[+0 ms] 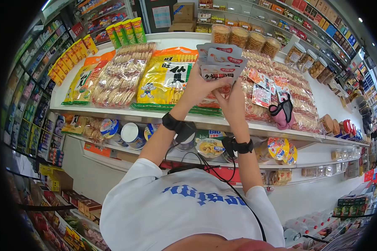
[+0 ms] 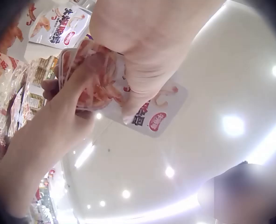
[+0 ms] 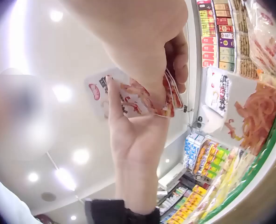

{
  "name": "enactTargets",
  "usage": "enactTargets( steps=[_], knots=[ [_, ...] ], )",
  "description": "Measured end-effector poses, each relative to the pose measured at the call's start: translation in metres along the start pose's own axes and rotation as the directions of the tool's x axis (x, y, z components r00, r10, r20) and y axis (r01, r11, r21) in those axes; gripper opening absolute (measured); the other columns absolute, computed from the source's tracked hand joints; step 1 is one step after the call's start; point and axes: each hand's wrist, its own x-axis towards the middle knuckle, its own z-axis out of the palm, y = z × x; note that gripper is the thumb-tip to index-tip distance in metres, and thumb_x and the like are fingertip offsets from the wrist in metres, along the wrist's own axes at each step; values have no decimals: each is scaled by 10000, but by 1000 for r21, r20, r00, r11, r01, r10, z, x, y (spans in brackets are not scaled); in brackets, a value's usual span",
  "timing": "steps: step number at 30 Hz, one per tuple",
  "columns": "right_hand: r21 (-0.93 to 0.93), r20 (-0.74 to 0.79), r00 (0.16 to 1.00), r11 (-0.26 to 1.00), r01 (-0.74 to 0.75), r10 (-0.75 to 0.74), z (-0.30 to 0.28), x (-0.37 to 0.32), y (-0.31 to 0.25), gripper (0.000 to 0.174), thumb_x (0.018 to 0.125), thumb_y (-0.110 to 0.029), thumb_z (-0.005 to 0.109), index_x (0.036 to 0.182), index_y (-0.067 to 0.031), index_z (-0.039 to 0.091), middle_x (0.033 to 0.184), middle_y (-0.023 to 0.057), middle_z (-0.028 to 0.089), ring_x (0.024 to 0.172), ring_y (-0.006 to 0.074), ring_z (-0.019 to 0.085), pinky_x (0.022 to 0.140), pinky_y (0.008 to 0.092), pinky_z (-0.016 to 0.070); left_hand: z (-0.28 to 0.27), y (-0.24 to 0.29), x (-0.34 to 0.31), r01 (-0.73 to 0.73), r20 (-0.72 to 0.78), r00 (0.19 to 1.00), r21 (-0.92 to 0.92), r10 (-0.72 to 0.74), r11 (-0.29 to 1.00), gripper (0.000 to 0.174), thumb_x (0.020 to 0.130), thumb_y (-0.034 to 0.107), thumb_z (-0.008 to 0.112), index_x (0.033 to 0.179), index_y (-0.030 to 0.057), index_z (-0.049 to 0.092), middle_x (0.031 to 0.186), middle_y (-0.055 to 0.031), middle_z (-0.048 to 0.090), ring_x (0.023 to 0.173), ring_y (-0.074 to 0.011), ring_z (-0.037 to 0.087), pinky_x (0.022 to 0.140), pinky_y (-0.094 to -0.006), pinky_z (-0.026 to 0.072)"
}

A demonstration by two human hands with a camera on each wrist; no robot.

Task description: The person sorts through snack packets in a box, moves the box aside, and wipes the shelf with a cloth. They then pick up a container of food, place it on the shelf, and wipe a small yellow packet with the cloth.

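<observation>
Several grey-white snack packets (image 1: 222,69) with red lettering and food pictures stand fanned out in front of me, held above the display shelf. My left hand (image 1: 197,88) grips their left side. At the lower right, my right hand (image 1: 231,104) holds the packets by their bottom part. The left wrist view shows the left thumb across the printed front of a packet (image 2: 168,100), with the right hand (image 2: 58,105) around its other end. From the right wrist, the left hand (image 3: 138,135) is seen below a packet (image 3: 98,91). Palms and fingers hide part of the packets.
Large yellow bags (image 1: 165,79) and clear bags of crackers (image 1: 123,75) cover the white display shelf (image 1: 184,115). More packets (image 1: 262,94) and a pink item with black trim (image 1: 282,115) lie at the right. Jars (image 1: 238,37) stand behind; bowl noodles (image 1: 209,147) sit below.
</observation>
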Motion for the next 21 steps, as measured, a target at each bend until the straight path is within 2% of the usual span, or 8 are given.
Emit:
enactTargets(
  steps=[4, 7, 10, 13, 15, 18, 21],
  knots=[
    [-98, 54, 980, 976, 194, -189, -1, 12, 21, 549, 810, -125, 766, 1282, 0, 514, 1325, 242, 511, 1252, 422, 490, 1032, 479, 415, -15, -13, 13, -59, 31, 998, 71, 57, 996, 668, 753, 82, 886, 1282, 5, 484, 1178, -108, 687, 1055, -175, 683, 903, -320, 566],
    [-85, -19, 965, 962, 261, -263, -3, 19, 26, 546, 803, -42, 735, 1304, -3, 521, 1395, 233, 459, 1303, 436, 444, 1078, 473, 387, -20, -33, 21, -86, 55, 995, 65, 82, 994, 679, 753, 100, 892, 1283, 5, 478, 1199, -111, 678, 1077, -179, 675, 917, -321, 560],
    [-136, -11, 966, 957, 256, -260, -1, 23, 43, 547, 799, 20, 705, 1318, -3, 533, 1430, 220, 426, 1335, 435, 416, 1111, 464, 364, -17, -47, 24, -99, 67, 993, 73, 94, 992, 724, 749, 124, 900, 1296, 6, 441, 1238, -132, 654, 1098, -185, 666, 926, -327, 557],
    [-98, -28, 966, 962, 254, -258, 1, 20, 50, 541, 789, 50, 679, 1310, 8, 540, 1429, 219, 431, 1347, 434, 410, 1115, 470, 362, -15, -53, 22, -99, 49, 995, 143, 93, 985, 804, 730, 164, 920, 1316, 6, 393, 1254, -144, 631, 1116, -197, 654, 943, -340, 552],
    [-90, 10, 973, 969, 232, -232, -1, 21, 48, 474, 815, 23, 687, 1270, 2, 557, 1433, 217, 438, 1342, 428, 420, 1104, 463, 371, -20, -48, 21, -86, 78, 994, 189, 72, 978, 860, 712, 193, 934, 1329, 7, 364, 1253, -146, 616, 1133, -208, 641, 964, -353, 544],
    [-41, 39, 976, 975, 218, -216, 2, 18, 44, 440, 830, 16, 687, 1252, -1, 564, 1454, 217, 434, 1360, 423, 413, 1105, 462, 371, -20, -37, 14, -39, 50, 998, 152, 31, 988, 873, 693, 209, 945, 1320, 3, 374, 1220, -135, 618, 1121, -218, 642, 969, -357, 544],
    [-63, 27, 968, 966, 249, -248, 7, 24, 40, 454, 791, 52, 666, 1235, 42, 570, 1467, 229, 427, 1377, 438, 399, 1126, 468, 369, -31, -55, 17, -118, 10, 993, 237, 119, 964, 851, 695, 192, 941, 1312, 10, 384, 1242, -145, 605, 1142, -222, 632, 969, -356, 545]
  ],
)
